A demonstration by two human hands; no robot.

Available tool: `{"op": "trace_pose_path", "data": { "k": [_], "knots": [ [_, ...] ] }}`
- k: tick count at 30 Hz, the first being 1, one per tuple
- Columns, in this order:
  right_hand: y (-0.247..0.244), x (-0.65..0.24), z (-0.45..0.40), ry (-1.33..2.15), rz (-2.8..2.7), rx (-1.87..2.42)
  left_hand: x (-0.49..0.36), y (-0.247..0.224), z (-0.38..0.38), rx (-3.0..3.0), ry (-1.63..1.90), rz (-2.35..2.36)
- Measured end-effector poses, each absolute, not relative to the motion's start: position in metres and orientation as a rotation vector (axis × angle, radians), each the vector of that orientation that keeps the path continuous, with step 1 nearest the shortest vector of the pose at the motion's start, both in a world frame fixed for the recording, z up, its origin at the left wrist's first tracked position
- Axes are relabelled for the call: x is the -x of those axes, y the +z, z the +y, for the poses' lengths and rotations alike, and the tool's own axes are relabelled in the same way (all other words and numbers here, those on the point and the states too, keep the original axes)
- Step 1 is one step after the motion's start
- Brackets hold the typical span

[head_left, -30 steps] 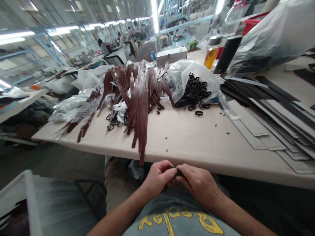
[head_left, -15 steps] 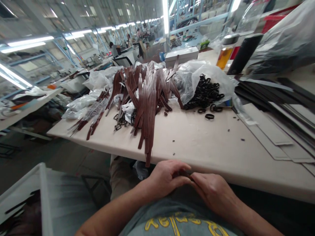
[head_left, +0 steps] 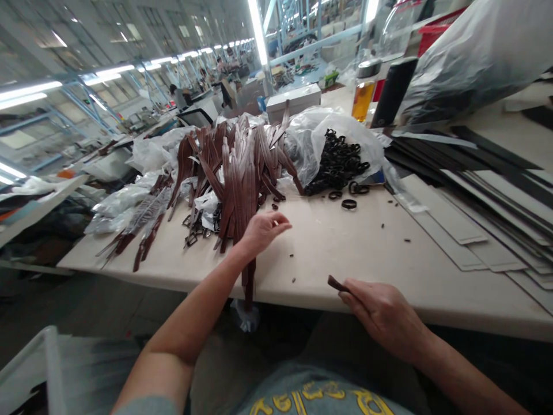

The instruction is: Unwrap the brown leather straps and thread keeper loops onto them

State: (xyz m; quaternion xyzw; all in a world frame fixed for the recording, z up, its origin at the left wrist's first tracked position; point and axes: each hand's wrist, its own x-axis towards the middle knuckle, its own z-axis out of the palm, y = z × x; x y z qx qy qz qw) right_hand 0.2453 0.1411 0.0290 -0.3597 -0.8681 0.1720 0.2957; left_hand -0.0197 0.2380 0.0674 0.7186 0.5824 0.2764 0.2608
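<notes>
Parting from the right hand (head_left: 382, 308), the left hand (head_left: 262, 231) has moved from the front edge up over the table (head_left: 341, 248), beside the brown zippers (head_left: 242, 184). Its fingers are narrow; whether they hold anything I cannot tell. The right fingers pinch a short, dark brown strip (head_left: 336, 283), narrow and tilted, at the table's front edge.
</notes>
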Motion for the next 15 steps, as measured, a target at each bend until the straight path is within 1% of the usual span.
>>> {"op": "trace_pose_path", "data": {
  "k": [1,3,8,12,15],
  "knots": [
    [0.028,-0.246,0.142,0.481,-2.294,0.973,0.027,0.064,0.255,-2.003,0.794,1.720],
    [0.028,-0.247,0.142,0.524,-2.270,0.990,0.037,0.059,0.283,-2.034,0.811,1.858],
    [0.030,-0.246,0.141,0.598,-2.230,1.011,0.040,0.049,0.311,-1.937,0.821,1.794],
    [0.028,-0.247,0.141,0.624,-2.220,1.034,0.033,0.049,0.293,-1.783,0.873,1.680],
    [0.027,-0.246,0.141,0.606,-2.234,1.051,0.027,0.052,0.254,-1.347,1.016,1.438]
  ]
}}
